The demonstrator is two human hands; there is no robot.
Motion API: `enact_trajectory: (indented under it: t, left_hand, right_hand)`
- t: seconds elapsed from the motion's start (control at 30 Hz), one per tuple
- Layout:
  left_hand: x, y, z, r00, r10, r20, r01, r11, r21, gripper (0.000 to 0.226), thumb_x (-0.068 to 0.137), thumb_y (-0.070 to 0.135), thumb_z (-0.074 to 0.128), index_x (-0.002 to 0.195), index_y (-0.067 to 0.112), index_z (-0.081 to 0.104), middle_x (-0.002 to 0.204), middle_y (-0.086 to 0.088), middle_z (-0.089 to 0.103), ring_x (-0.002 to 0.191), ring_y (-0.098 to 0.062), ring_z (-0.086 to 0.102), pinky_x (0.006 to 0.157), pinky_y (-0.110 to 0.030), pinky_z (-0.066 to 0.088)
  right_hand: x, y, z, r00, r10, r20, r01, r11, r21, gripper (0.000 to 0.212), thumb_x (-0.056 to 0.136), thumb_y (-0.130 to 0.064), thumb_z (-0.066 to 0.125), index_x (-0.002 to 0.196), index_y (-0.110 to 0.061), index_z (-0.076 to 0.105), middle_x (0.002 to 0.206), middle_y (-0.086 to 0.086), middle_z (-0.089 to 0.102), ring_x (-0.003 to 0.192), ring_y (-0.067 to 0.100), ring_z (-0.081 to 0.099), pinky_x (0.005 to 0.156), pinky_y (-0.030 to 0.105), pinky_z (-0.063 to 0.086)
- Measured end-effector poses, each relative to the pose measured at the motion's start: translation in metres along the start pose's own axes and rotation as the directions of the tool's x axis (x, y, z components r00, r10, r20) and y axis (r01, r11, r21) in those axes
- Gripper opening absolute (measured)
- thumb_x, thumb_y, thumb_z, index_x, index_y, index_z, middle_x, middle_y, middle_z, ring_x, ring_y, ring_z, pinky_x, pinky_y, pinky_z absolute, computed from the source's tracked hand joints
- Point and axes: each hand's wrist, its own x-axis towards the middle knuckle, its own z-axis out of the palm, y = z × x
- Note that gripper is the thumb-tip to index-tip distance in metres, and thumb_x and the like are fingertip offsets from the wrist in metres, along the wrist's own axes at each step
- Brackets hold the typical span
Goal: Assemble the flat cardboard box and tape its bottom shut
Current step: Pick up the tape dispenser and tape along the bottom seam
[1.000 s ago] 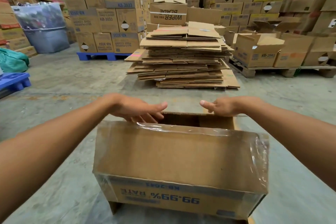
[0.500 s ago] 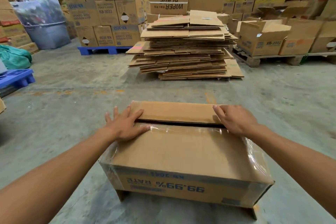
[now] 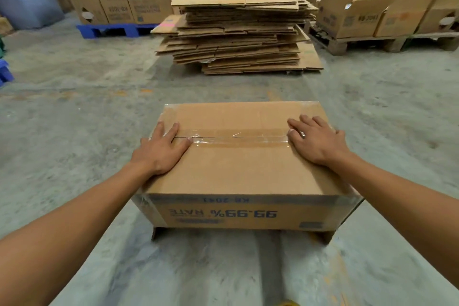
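Note:
A brown cardboard box [image 3: 238,174] stands upside down on the concrete floor, its print "99.99% RATE" inverted on the near side. Its two long flaps lie flat and meet at a centre seam covered with old clear tape [image 3: 238,138]. My left hand [image 3: 162,148] presses flat on the left end of the seam, fingers spread. On the right end rests my right hand [image 3: 316,141], palm down, with a ring on one finger. Neither hand holds anything. Lower flaps stick out under the box at both near corners.
A tall stack of flattened cartons [image 3: 238,25] sits on the floor straight ahead. Boxes on a blue pallet [image 3: 114,30] stand at back left, open boxes on a wooden pallet [image 3: 352,42] at back right. A grey bin [image 3: 27,5] is far left.
The far flap was folded down onto the box and now lies flush with the near flap. Both hands went from the open edge to flat on the seam. The view tilted downward.

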Motion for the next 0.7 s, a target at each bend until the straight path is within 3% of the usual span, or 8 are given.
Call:
enact_trajectory:
  t: [0.2, 0.47, 0.6, 0.7]
  left_hand:
    - [-0.003, -0.045, -0.015, 0.998, -0.032, -0.057, 0.035, 0.998, 0.044, 0.094, 0.072, 0.091, 0.012, 0.153, 0.042, 0.012, 0.165, -0.001, 0.004, 0.143, -0.045, 0.026, 0.113, -0.058, 0.027]
    - [-0.01, -0.039, -0.016, 0.997, -0.034, -0.073, 0.037, 0.998, 0.047, 0.092, 0.075, 0.089, 0.013, 0.154, 0.041, 0.012, 0.165, -0.003, 0.004, 0.143, -0.045, 0.024, 0.113, -0.058, 0.026]
    - [-0.013, -0.011, -0.002, 0.999, -0.003, -0.053, 0.003, 1.0, 0.001, 0.089, 0.078, 0.086, 0.014, 0.154, 0.039, 0.014, 0.165, -0.005, 0.004, 0.143, -0.047, 0.024, 0.114, -0.057, 0.024]
    - [-0.008, 0.022, 0.009, 0.999, 0.007, -0.05, -0.008, 1.0, -0.025, 0.087, 0.078, 0.083, 0.015, 0.152, 0.038, 0.019, 0.164, -0.007, 0.009, 0.14, -0.049, 0.026, 0.113, -0.058, 0.024]
  right_hand:
    - [-0.008, -0.046, 0.015, 0.997, -0.074, -0.022, 0.075, 0.997, 0.036, 0.057, 0.094, -0.055, 0.018, 0.147, -0.039, 0.03, 0.163, -0.005, 0.019, 0.148, 0.024, 0.014, 0.105, 0.068, 0.019]
    - [-0.014, -0.044, 0.014, 0.996, -0.07, -0.046, 0.073, 0.995, 0.066, 0.054, 0.095, -0.052, 0.02, 0.143, -0.036, 0.036, 0.161, -0.003, 0.024, 0.147, 0.024, 0.016, 0.103, 0.068, 0.021]
    - [-0.009, -0.024, -0.002, 0.999, -0.012, -0.051, 0.014, 0.999, 0.04, 0.053, 0.095, -0.048, 0.024, 0.142, -0.032, 0.042, 0.155, -0.001, 0.035, 0.143, 0.027, 0.024, 0.103, 0.071, 0.019]
    - [-0.012, -0.015, -0.01, 0.999, 0.041, -0.027, -0.043, 0.998, -0.051, 0.053, 0.096, -0.046, 0.024, 0.136, -0.026, 0.051, 0.145, 0.004, 0.047, 0.137, 0.032, 0.034, 0.104, 0.077, 0.006]
